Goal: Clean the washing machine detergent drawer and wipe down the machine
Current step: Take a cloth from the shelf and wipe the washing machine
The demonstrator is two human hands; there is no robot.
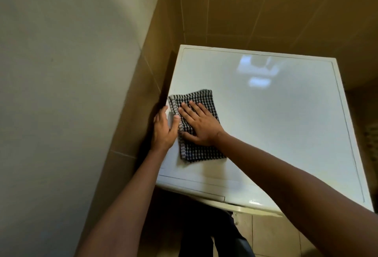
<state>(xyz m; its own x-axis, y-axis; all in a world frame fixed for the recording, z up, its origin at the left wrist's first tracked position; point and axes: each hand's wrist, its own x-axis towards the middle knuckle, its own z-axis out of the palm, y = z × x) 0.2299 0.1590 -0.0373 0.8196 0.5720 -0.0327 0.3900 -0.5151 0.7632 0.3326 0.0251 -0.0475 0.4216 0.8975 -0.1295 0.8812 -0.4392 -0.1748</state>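
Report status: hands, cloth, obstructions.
Right hand flat on checked cloth, pressing it to machine top. Left hand rests on top's left edge, thumb at cloth. Tiled wall close on that side.

Black-white checked cloth [197, 126], white machine [276, 124], seemingly tan tiles [266, 7]
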